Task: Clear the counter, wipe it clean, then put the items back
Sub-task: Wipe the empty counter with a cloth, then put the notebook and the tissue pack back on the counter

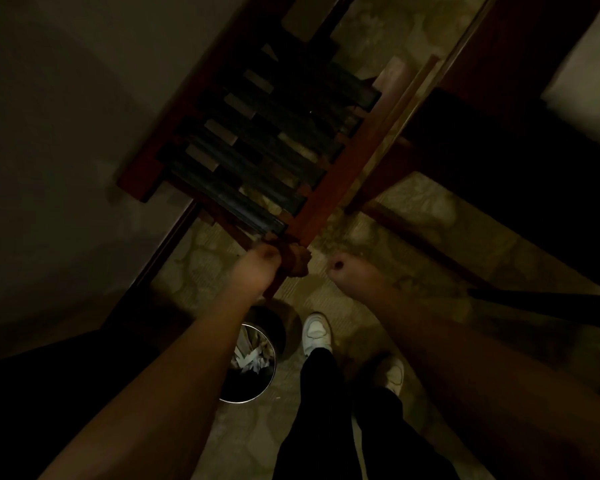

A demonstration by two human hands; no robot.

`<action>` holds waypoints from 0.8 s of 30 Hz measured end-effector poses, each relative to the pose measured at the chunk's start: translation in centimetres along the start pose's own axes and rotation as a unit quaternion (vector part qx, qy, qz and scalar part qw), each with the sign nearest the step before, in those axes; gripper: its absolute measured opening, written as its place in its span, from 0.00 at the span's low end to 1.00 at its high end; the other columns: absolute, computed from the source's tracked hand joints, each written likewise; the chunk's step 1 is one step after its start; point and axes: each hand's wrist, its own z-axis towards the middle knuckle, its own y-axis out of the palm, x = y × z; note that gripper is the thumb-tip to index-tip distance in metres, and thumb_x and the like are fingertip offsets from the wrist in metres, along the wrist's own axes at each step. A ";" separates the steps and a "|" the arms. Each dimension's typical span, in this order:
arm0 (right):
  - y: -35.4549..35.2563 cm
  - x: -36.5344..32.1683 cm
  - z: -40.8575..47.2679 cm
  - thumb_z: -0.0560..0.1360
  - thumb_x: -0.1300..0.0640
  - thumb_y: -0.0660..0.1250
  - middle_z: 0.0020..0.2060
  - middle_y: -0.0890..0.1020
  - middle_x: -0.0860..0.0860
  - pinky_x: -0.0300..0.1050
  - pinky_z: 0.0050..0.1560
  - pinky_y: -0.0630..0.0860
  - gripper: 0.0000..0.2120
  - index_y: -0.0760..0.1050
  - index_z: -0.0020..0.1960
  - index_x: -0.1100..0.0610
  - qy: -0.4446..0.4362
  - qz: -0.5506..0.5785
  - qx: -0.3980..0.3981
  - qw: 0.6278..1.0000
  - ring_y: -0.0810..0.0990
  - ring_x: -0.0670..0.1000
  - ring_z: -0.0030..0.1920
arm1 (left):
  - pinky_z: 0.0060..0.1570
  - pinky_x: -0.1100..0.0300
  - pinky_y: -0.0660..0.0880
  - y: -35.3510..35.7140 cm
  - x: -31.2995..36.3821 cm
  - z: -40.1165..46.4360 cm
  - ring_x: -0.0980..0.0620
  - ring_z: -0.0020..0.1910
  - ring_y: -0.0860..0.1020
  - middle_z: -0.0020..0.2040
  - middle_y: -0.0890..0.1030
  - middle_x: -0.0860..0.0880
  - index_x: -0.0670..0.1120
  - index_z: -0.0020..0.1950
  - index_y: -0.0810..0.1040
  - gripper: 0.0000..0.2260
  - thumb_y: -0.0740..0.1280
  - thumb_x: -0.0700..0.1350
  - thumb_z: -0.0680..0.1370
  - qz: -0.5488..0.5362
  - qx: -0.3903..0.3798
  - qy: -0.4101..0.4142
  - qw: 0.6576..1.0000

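The room was dim and the view blurred. Looking down, a wooden rack [329, 188] with dark straps [257, 157] across its top ran from the upper middle of the frame toward the centre, standing on a patterned carpet [426, 220] beside a pale wall [56, 133] at the left.

The left hand [258, 270], just below the centre, was curled round the near end of the rack's reddish rail, with a crumpled brownish cloth [297, 259] bunched against its right side; I could not tell whether the fingers pinched the cloth as well.

The right hand [352, 271] hung just right of the cloth, apart from it. Its fingers were bent under, a dark-painted nail showing, but I could not tell whether it held anything.

Below the hands, a round metal bin [257, 393] with white paper scraps inside stood on the carpet, next to two white shoes [316, 332].
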 end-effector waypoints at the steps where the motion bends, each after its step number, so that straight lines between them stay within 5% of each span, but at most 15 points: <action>1: -0.6 0.0 -1.1 0.79 0.51 0.62 0.63 0.76 0.55 0.47 0.58 0.72 0.20 0.70 0.68 0.56 -0.004 0.011 0.004 1.000 0.75 0.55 0.61 | 0.50 0.60 0.69 -0.5 0.5 -0.7 0.48 0.52 0.75 0.55 0.77 0.44 0.42 0.61 0.77 0.11 0.60 0.42 0.81 -0.004 0.003 0.002 1.000; 5: -3.8 -0.4 -6.0 0.79 0.49 0.60 0.60 0.78 0.53 0.45 0.53 0.73 0.18 0.71 0.67 0.54 -0.013 0.019 0.031 0.999 0.77 0.53 0.58 | 0.37 0.65 0.69 -3.0 2.8 -4.2 0.56 0.42 0.74 0.53 0.77 0.48 0.45 0.62 0.77 0.12 0.60 0.45 0.81 -0.021 0.011 0.013 1.000; 9: -7.6 -1.3 -11.6 0.79 0.49 0.60 0.58 0.79 0.50 0.44 0.51 0.73 0.16 0.73 0.65 0.51 -0.026 -0.012 0.063 0.998 0.77 0.51 0.55 | 0.48 0.58 0.72 -5.4 6.6 -8.8 0.50 0.53 0.77 0.54 0.80 0.48 0.46 0.57 0.78 0.10 0.61 0.44 0.80 -0.021 0.024 0.065 0.997; 14: -12.3 -2.7 -18.6 0.79 0.50 0.60 0.52 0.80 0.50 0.45 0.46 0.76 0.14 0.75 0.62 0.51 -0.056 -0.042 0.124 0.990 0.79 0.48 0.44 | 0.46 0.53 0.77 -7.6 12.1 -15.0 0.50 0.45 0.79 0.47 0.80 0.51 0.53 0.51 0.77 0.06 0.60 0.49 0.81 -0.025 0.031 0.139 0.989; 24: -19.2 -1.0 -29.9 0.80 0.49 0.60 0.58 0.76 0.45 0.38 0.50 0.71 0.13 0.75 0.62 0.49 -0.090 0.011 0.249 0.964 0.75 0.45 0.52 | 0.34 0.66 0.70 -7.9 22.1 -23.9 0.58 0.40 0.79 0.44 0.81 0.54 0.55 0.50 0.78 0.07 0.60 0.51 0.81 0.001 -0.009 0.297 0.955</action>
